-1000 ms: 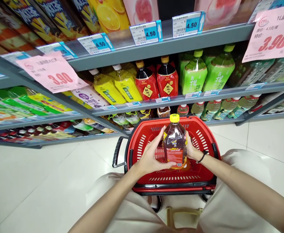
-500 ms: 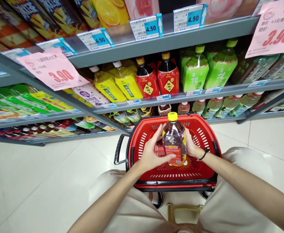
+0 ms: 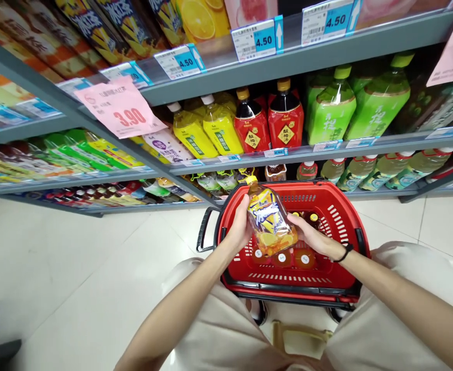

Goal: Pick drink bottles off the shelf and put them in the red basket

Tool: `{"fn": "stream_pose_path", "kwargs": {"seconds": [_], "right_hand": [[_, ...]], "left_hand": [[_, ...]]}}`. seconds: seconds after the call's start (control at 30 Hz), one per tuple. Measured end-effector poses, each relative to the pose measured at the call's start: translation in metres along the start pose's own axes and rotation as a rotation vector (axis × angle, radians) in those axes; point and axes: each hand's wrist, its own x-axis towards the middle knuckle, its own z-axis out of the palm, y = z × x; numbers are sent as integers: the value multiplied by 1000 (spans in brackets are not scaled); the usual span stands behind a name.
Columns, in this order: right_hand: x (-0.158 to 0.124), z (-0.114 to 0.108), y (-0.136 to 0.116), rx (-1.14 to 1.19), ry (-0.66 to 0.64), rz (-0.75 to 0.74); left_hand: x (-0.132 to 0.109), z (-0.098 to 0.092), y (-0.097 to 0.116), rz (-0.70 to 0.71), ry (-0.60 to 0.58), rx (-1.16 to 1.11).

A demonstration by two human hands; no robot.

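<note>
A drink bottle (image 3: 271, 220) with a yellow cap and a yellow-orange label tilts to the left above the red shopping basket (image 3: 288, 281). My left hand (image 3: 241, 225) wraps round its left side near the neck. At the bottle's right side, my right hand (image 3: 312, 236) grips it, thumb and fingers against the edge. Below, inside the basket, several more bottles (image 3: 304, 259) lie with their round bases toward me and their yellow caps toward the shelf. The held bottle and my hands partly hide them.
Shelves in front carry yellow bottles (image 3: 222, 135), red-labelled dark bottles (image 3: 285, 123) and green bottles (image 3: 333, 111). A pink price sheet (image 3: 120, 108) hangs from the shelf edge. The basket stands between my knees, its black handle (image 3: 206, 232) out to the left. A low stool (image 3: 301, 330) is beneath me.
The bottle has turned from its red back panel to its front label and now tilts left. My hands have shifted along it. The camera view has swung slightly left.
</note>
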Motion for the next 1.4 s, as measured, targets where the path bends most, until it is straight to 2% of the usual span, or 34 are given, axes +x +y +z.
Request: {"fn": "stream_pose_path", "kwargs": {"seconds": [0.1,0.2,0.33,0.47,0.53,0.6,0.8,0.97,1.07,1.17,1.3,1.4], "right_hand": [[-8,5,-6,-92,-6,-87],[-13,8,-11,-91,-8,-112],[-15,10,-4,19,-55,-38],[-15,22,7,236,-255,118],[-15,28,10,292,-308,165],[-13,30,12,277,-266,155],[-6,18,22,161,-14,26],[-5,12,27,86,105,-41],[-3,12,22,49,181,-11],[-3,11,15,77,183,93],[-9,2,7,75,98,160],[-12,-10,2,59,74,260]], "left_hand": [[3,2,6,-117,95,-204],[0,8,15,-69,103,-281],[-10,15,24,-20,81,-276],[-11,18,26,-1,149,-269],[-7,16,24,19,124,-260],[-1,12,22,8,76,-245],[15,-3,18,-107,-23,-175],[15,-3,14,-30,-46,-53],[14,-3,14,20,-94,47],[16,-7,23,23,-104,157],[18,-17,41,-163,-194,334],[17,-22,42,-224,-184,386]]}}
